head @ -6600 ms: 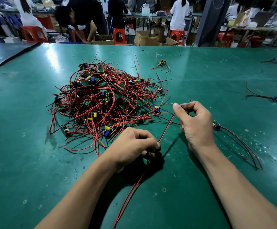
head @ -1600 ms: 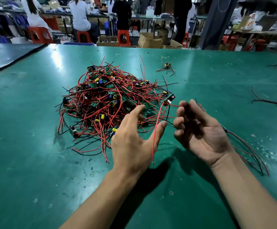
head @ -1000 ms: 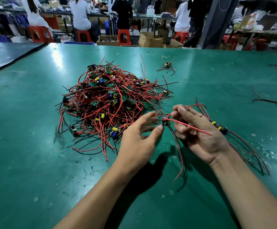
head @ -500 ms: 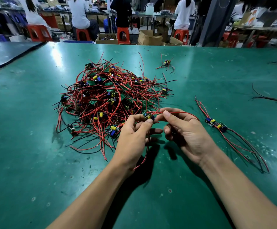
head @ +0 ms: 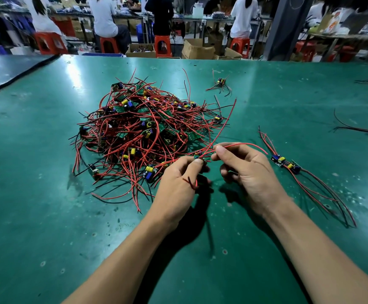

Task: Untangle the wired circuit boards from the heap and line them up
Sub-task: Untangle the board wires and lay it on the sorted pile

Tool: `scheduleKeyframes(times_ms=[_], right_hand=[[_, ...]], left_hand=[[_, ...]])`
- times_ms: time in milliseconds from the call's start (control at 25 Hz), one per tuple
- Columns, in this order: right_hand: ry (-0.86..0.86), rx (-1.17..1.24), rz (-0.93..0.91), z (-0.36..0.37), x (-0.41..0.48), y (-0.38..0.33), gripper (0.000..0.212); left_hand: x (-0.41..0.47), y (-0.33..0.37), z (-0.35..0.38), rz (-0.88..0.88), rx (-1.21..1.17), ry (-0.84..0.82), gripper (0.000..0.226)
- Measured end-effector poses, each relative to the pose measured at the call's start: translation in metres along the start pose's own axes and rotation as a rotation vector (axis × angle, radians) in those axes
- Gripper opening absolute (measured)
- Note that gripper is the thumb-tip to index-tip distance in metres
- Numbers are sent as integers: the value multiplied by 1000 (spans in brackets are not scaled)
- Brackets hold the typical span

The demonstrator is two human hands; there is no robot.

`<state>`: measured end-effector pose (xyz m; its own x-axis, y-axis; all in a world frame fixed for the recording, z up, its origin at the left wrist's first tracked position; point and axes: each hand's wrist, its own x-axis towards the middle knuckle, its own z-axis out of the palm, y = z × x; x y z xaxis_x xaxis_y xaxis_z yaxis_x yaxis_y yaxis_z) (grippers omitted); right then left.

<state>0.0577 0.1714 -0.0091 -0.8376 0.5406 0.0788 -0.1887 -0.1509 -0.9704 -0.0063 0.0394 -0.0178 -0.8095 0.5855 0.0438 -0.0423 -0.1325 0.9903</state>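
Green matting covers the table [head: 46, 194], and most of the work sits on it in one mass. The heap [head: 147, 132] of small circuit boards and their red and black wires lies just beyond the hands, thickly knotted. By the look of it, most of the job is yet to do.

The left hand [head: 178, 183] and the right hand [head: 249, 170] are close together at the heap's near edge, both raised off the table. To the right of the right hand, two freed boards [head: 285, 163] lie end to end with their wires trailing toward the person, which looks like the start of the line. A stray board [head: 220, 81] lies apart beyond the heap.

The left hand pinches the held board [head: 198, 157] at its fingertips, with a short wire end poking out over its knuckles. The right hand pinches a red lead [head: 244, 144] between thumb and forefinger, and it arcs away to the right.

The step in hand appears to be freeing this one board. I cannot tell whether its other leads run back into the tangle. Next comes a slow, steady pull on the leads while the board is held firm, then laying it beside the two on the right.
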Motion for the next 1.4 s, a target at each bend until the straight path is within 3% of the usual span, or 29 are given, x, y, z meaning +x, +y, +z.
scheduleKeyframes(times_ms=[320, 480, 640, 800, 1040, 1320, 1400], right_hand=[[-42, -155, 87, -2, -2, 6, 30], [-13, -149, 102, -3, -1, 3, 50], [-9, -169, 108, -2, -3, 4, 29], [-17, -294, 43, -3, -1, 5, 29], [-58, -213, 88, -5, -3, 5, 25], [-115, -108, 169, -5, -3, 3, 12], [-148, -110, 176, -7, -3, 4, 20]], left_hand=[[2, 2, -2, -50, 33, -65, 28], [-1, 3, 0, -30, 125, -86, 25], [-1, 3, 0, -3, 226, -77, 17], [-5, 2, 2, 54, 296, -69, 16], [-3, 3, 1, 42, 297, 6, 16], [-2, 2, -2, 38, 281, -27, 14], [-3, 1, -1, 31, 253, -18, 15]])
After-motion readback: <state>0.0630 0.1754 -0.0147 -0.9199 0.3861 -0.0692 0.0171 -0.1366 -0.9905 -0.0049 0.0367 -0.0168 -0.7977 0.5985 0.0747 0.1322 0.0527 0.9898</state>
